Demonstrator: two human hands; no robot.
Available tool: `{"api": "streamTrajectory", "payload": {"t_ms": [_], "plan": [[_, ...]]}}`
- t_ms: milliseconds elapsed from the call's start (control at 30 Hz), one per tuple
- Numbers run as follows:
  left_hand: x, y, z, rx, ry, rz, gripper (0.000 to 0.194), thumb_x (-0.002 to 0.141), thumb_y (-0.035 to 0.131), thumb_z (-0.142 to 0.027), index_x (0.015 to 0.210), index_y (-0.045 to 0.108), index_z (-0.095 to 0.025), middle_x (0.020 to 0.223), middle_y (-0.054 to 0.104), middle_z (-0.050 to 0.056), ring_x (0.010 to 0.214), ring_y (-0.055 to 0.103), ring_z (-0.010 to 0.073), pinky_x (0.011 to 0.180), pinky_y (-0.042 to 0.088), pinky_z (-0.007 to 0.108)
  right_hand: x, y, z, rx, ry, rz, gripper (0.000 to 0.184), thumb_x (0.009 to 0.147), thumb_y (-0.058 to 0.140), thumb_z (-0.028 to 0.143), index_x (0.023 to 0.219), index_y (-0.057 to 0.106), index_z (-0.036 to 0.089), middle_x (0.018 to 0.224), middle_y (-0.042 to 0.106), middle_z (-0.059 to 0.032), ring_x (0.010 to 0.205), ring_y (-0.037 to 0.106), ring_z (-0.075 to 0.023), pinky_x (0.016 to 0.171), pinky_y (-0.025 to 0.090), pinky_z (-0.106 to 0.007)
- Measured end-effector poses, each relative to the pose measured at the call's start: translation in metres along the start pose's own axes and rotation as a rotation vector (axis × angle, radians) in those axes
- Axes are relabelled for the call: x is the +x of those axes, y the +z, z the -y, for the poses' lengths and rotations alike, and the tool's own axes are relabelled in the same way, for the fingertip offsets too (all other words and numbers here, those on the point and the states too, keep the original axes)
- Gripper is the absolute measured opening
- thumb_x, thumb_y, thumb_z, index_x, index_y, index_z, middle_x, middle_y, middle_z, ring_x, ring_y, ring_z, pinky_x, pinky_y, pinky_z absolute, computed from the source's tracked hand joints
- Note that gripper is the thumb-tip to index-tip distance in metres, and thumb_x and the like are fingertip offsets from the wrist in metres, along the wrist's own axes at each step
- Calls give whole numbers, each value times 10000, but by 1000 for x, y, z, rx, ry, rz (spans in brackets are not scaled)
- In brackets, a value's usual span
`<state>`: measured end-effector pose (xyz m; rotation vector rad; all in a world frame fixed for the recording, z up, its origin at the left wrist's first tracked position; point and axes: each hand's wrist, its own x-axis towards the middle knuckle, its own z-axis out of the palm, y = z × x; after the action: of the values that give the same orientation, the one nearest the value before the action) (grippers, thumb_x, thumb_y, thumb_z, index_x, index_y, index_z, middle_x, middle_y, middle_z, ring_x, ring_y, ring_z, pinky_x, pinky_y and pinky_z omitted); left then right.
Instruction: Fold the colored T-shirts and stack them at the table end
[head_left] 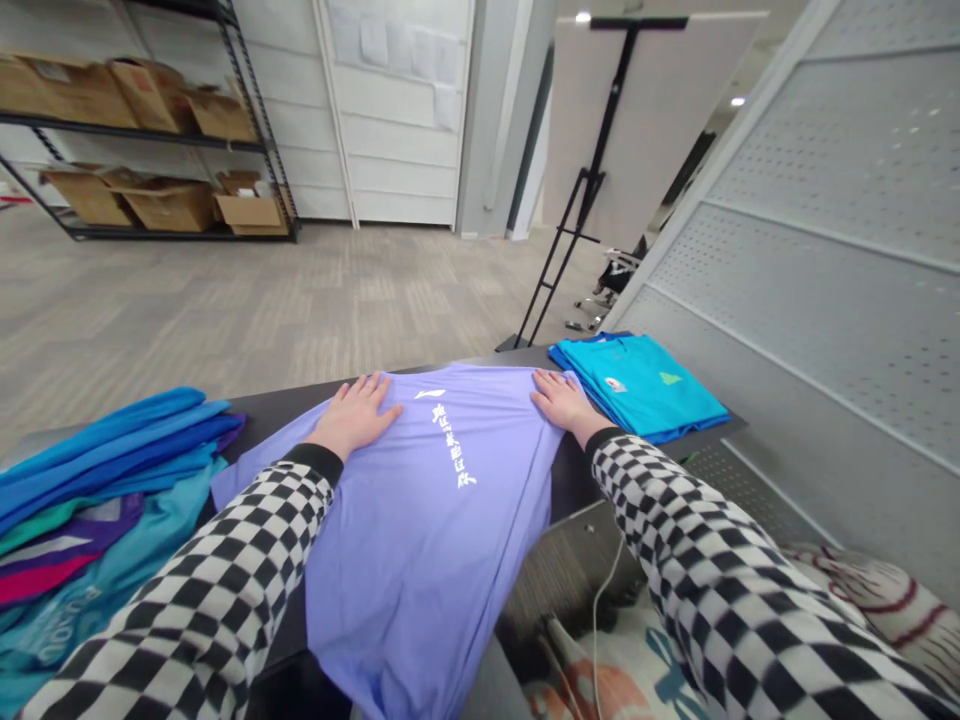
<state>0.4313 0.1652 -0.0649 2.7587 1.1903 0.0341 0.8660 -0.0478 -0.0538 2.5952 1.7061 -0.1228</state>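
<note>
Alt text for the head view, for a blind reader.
A person's left hand and right hand rest on a lavender shirt with white lettering, spread on a dark table and hanging over its near edge. Folded blue garments sit at right, piled clothes at left.

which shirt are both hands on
The white-printed lavender shirt, spread out in the middle; the turquoise shirt is folded at right, and other clothes are piled at left.
</note>
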Motion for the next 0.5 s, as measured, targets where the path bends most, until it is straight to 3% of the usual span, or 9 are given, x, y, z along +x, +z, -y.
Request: {"api": "streamTrajectory", "payload": {"t_ms": [233, 333, 400, 500], "plan": [[-7, 5, 2, 4, -28, -69, 887, 1098, 282, -740, 1807, 314, -209, 1877, 257, 102, 1746, 227, 348, 1403, 198, 602, 4, 0, 4, 50, -43, -2, 739, 1155, 299, 600, 1804, 321, 247, 1881, 240, -98, 1754, 190, -333, 1400, 183, -637], [-8, 3, -2, 5, -32, -87, 872, 1103, 293, -724, 1804, 323, -206, 1872, 273, 109, 1744, 233, 352, 1402, 200, 607, 12, -15, 10, 48, 24, 88, 735, 1123, 437, 543, 1782, 383, 221, 1864, 274, -152, 1735, 229, -414, 1358, 250, -709], [-9, 2, -3, 17, -32, -85, 872, 1105, 303, -715, 1805, 320, -194, 1872, 267, 111, 1745, 228, 351, 1404, 196, 606, 25, -28, 33, 49, 4, 60, 739, 1081, 536, 500, 1751, 450, 201, 1856, 287, -176, 1726, 218, -469, 1333, 269, -750], [-9, 0, -4, 31, -40, -67, 866, 1107, 313, -715, 1808, 312, -206, 1876, 253, 98, 1750, 217, 332, 1412, 188, 582, 46, -36, 93, 148, -294, -135, 721, 1121, 456, 500, 1788, 380, 237, 1876, 257, -111, 1748, 184, -400, 1375, 227, -691]]}}
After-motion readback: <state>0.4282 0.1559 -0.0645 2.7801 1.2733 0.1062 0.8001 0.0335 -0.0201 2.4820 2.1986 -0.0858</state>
